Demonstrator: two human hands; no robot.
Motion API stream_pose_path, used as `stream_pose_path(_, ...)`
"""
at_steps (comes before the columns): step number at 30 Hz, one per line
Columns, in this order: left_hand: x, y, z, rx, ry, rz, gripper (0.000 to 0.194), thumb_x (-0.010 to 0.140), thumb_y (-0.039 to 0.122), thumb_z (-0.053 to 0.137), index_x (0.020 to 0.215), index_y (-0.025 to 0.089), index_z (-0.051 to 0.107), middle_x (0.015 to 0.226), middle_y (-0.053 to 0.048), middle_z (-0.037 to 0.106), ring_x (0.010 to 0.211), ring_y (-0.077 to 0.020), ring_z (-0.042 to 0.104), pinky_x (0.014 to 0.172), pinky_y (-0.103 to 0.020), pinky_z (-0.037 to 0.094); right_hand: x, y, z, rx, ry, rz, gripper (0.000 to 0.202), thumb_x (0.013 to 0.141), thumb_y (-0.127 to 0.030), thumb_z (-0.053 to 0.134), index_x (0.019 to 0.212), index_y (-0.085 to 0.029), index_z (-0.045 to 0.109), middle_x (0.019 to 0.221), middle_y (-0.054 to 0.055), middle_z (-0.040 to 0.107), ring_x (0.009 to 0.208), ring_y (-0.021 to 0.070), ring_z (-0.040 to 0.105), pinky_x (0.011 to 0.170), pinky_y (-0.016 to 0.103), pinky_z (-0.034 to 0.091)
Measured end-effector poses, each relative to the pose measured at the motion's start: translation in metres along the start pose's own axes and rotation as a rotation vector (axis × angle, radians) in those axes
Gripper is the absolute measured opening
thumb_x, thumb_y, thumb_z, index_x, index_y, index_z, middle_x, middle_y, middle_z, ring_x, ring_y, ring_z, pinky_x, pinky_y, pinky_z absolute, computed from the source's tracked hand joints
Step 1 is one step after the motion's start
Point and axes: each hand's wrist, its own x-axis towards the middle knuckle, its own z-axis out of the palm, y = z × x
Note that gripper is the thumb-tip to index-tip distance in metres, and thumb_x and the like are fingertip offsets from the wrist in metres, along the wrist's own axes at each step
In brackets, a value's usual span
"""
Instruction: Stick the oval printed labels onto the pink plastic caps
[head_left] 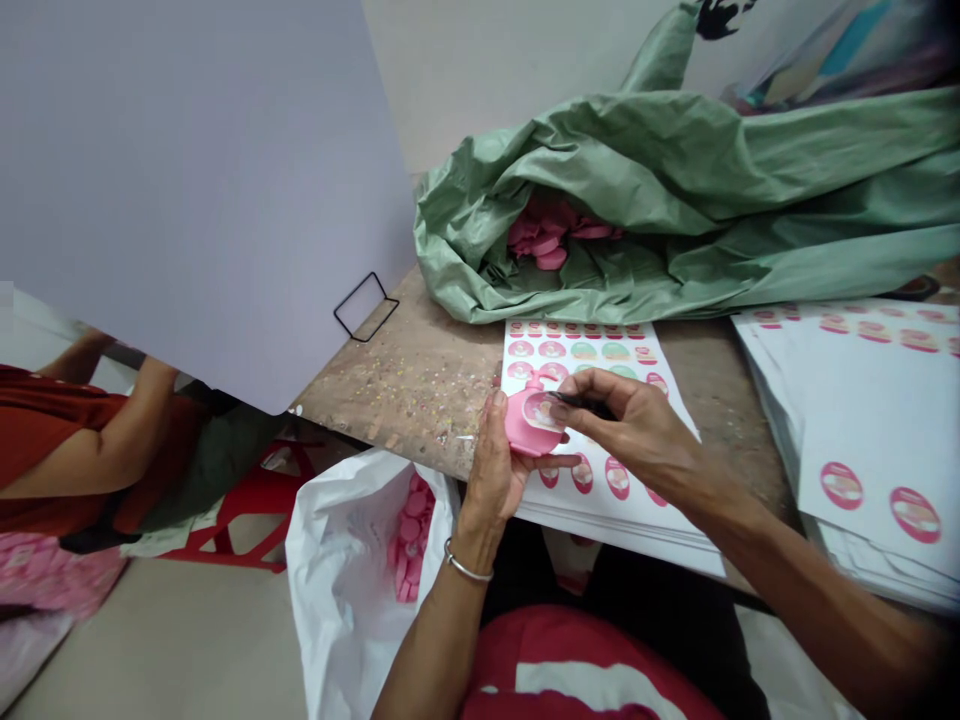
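My left hand (493, 465) is closed around a pink toy pump bottle (523, 430), held above the table's front edge with its spout pointing away from me. An oval sticker (541, 410) lies on the bottle's face. My right hand (626, 415) pinches a slim black tool (589, 404), mostly hidden by the fingers, so its kind cannot be told. Its fingertips are at the sticker's right edge. Under both hands, a sheet of round and oval stickers (619, 480) rests on a stack of sheets.
A green sack (675, 200) holding pink pieces (550, 250) lies behind. More sticker sheets (855, 430) are stacked at right. A white bag (337, 560) with pink pieces stands below the table (405, 380). A pale panel (210, 180) separates a seated co-worker (75, 440) at left.
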Motion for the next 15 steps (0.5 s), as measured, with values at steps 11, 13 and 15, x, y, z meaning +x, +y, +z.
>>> stream_pose_path(11, -0.002, 0.0018, 0.0051, -0.03, 0.015, 0.025, 0.053, 0.09, 0.052, 0.048, 0.124, 0.012, 0.056, 0.105, -0.015, 0.069, 0.091, -0.0272, 0.068, 0.072, -0.044, 0.06, -0.0055, 0.0105, 0.0072, -0.028, 0.035, -0.018, 0.035, 0.063, -0.045, 0.081, 0.075, -0.018, 0.063, 0.076, 0.002, 0.065, 0.071, 0.0153, 0.061, 0.069, 0.028, 0.051)
stream_pose_path(13, -0.002, 0.0019, 0.0051, -0.036, 0.016, 0.026, 0.052, 0.09, 0.052, 0.048, 0.121, 0.011, 0.057, 0.109, -0.016, 0.069, 0.094, -0.0284, 0.067, 0.073, -0.046, 0.06, -0.0056, 0.0103, 0.008, -0.038, 0.044, -0.025, 0.034, 0.064, -0.044, 0.081, 0.076, -0.017, 0.063, 0.076, 0.002, 0.064, 0.071, 0.0151, 0.061, 0.068, 0.028, 0.051)
stream_pose_path(15, -0.0021, 0.0017, 0.0048, -0.042, 0.02, 0.026, 0.052, 0.09, 0.052, 0.049, 0.12, 0.011, 0.057, 0.113, -0.016, 0.067, 0.095, -0.0285, 0.067, 0.074, -0.046, 0.06, -0.006, 0.0097, 0.0089, -0.043, 0.044, -0.032, 0.033, 0.065, -0.043, 0.08, 0.076, -0.017, 0.063, 0.076, 0.002, 0.064, 0.07, 0.0149, 0.06, 0.067, 0.028, 0.051)
